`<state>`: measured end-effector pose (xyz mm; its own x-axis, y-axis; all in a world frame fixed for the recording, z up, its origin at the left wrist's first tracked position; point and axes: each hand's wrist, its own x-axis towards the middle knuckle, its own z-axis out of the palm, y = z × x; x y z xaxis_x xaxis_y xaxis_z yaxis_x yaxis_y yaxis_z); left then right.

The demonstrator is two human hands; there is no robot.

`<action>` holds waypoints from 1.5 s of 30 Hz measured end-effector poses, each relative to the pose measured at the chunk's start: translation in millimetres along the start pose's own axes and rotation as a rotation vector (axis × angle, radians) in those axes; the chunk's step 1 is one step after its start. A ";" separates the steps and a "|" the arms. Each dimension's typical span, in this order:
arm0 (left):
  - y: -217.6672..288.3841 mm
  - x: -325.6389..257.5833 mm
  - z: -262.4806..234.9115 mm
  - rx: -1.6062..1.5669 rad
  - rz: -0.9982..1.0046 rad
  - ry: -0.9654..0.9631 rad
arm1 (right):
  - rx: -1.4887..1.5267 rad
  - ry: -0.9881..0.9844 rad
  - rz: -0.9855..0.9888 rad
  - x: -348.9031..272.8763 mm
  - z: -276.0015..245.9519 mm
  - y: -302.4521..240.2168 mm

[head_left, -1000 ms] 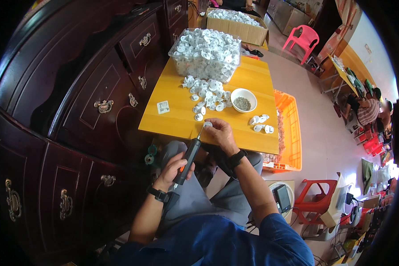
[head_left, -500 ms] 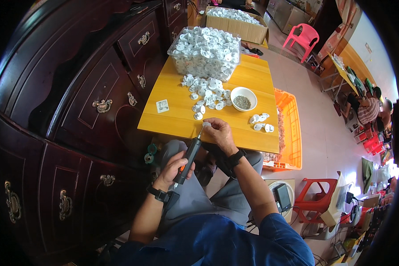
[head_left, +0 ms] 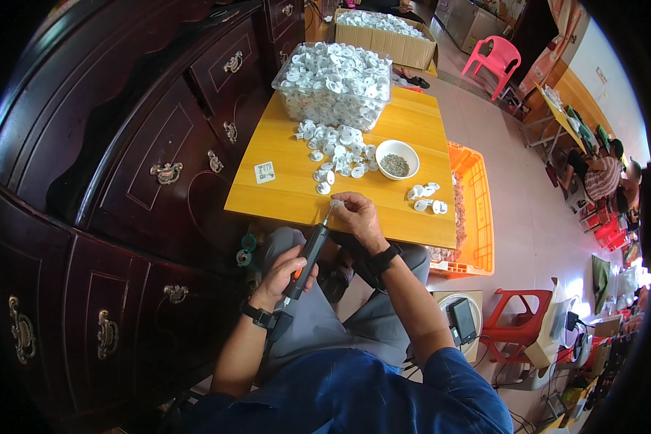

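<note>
My left hand [head_left: 286, 276] is wrapped round a black electric screwdriver [head_left: 308, 260], its thin bit pointing up and away from me. At the bit's tip, my right hand [head_left: 359, 218] pinches a small white plastic part [head_left: 336, 205] over the near edge of the yellow table [head_left: 282, 195]. Bit and part meet there, though the fingers hide most of the part. Just beyond lies a loose pile of white plastic parts [head_left: 343, 148]. To its right stands a white bowl [head_left: 397, 160] of small metal screws [head_left: 395, 165]. Several more white parts [head_left: 427, 199] lie at the table's right.
A clear bin [head_left: 334, 87] heaped with white parts stands at the table's far end. A dark wooden cabinet [head_left: 145, 145] flanks the left. An orange crate [head_left: 477, 210] and a red stool [head_left: 515, 322] are on the right. Other people [head_left: 604, 177] sit farther off.
Almost nothing differs. Both hands keep the screwdriver and the white part in the same place; the view has shifted very slightly.
</note>
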<state>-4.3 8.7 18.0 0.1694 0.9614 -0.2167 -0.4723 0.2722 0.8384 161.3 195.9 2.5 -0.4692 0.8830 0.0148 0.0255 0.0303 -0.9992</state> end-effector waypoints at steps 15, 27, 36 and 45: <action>-1.1 0.4 -0.1 -0.008 0.006 -0.007 | 0.003 0.041 -0.122 1.8 1.6 12.2; -2.2 0.2 -0.3 -0.022 0.006 -0.016 | -0.097 0.014 -0.195 -0.6 -1.1 7.9; 0.2 -1.0 2.1 -0.024 -0.008 0.010 | -0.125 0.013 -0.200 -0.7 -1.7 7.0; -0.8 -0.4 0.4 -0.020 -0.002 -0.003 | -0.125 0.015 -0.224 -1.1 -0.9 8.3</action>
<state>-3.7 8.1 17.6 0.1734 0.9607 -0.2169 -0.4891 0.2752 0.8277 162.9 195.6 -5.8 -0.4622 0.8546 0.2366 0.0323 0.2828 -0.9586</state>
